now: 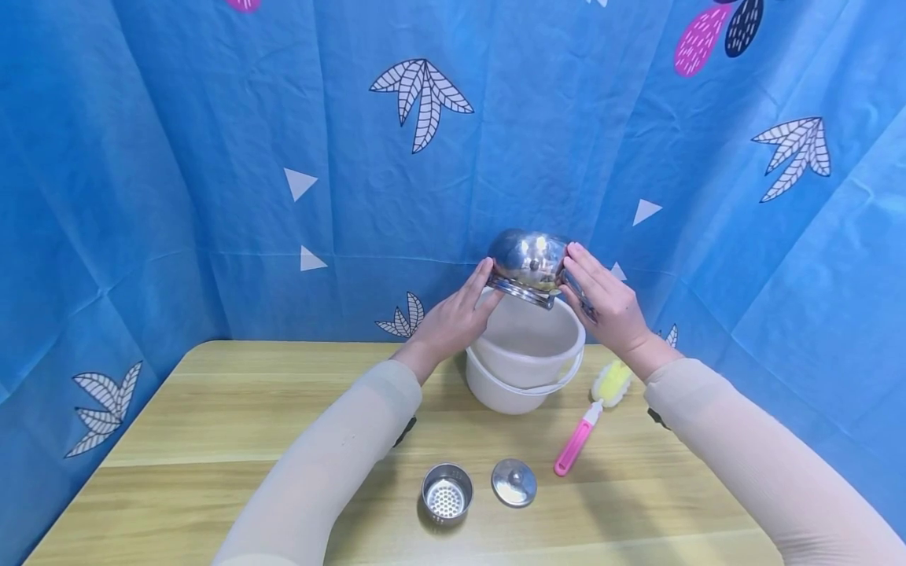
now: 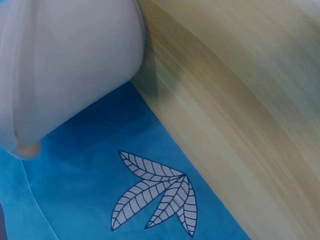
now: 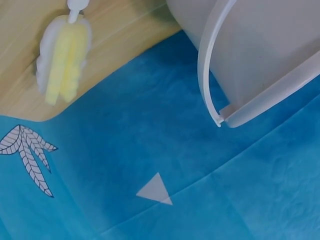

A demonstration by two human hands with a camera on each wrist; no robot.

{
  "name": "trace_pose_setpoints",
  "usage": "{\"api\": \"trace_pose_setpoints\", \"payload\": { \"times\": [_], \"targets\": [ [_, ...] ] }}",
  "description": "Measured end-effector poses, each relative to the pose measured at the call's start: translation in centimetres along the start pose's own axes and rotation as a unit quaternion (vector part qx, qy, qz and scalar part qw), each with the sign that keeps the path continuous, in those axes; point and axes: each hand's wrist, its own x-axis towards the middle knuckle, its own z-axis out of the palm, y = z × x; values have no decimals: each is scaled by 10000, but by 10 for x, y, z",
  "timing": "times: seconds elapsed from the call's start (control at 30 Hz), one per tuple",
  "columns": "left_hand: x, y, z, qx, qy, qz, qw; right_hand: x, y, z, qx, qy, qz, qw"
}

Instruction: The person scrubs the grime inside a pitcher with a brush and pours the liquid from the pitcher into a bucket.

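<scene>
In the head view, a shiny round stainless steel teapot (image 1: pixel 529 258) is held tilted above the white bucket (image 1: pixel 524 377), its rimmed edge facing down. My left hand (image 1: pixel 453 318) holds the pot's left side, fingers on the wall and thumb near the lower rim. On the other side, my right hand (image 1: pixel 609 303) grips the pot by its right side, where a handle partly shows under the fingers. The inside of the teapot is hidden. Neither wrist view shows the pot; both catch part of the bucket (image 2: pixel 85 55).
A perforated metal strainer basket (image 1: pixel 447 494) stands on the wooden table (image 1: pixel 212 440), beside a round metal lid (image 1: pixel 513 483) with a knob. Right of the bucket lies a brush (image 1: pixel 576 444) with pink handle and yellow-white sponge head. Blue patterned cloth (image 1: pixel 248 157) hangs behind the table.
</scene>
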Motion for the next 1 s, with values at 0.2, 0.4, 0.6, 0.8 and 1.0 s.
{"api": "trace_pose_setpoints", "payload": {
  "times": [0.2, 0.4, 0.6, 0.8, 1.0],
  "targets": [
    [1, 2, -2, 58, -30, 4, 10000, 1, 1, -1, -28, 33, -116, 9999],
    [4, 1, -4, 116, 72, 139, 9998, 3, 2, -4, -129, 138, -237, 9995],
    [4, 1, -6, 73, -25, 140, 9999, 4, 2, -5, -179, 132, -327, 9992],
    [4, 2, -6, 227, 15, 121, 9997, 6, 2, -6, -194, 185, -368, 9990],
    [4, 1, -6, 354, 103, 160, 9992, 7, 1, -7, -255, 146, -411, 9987]
  ]
}}
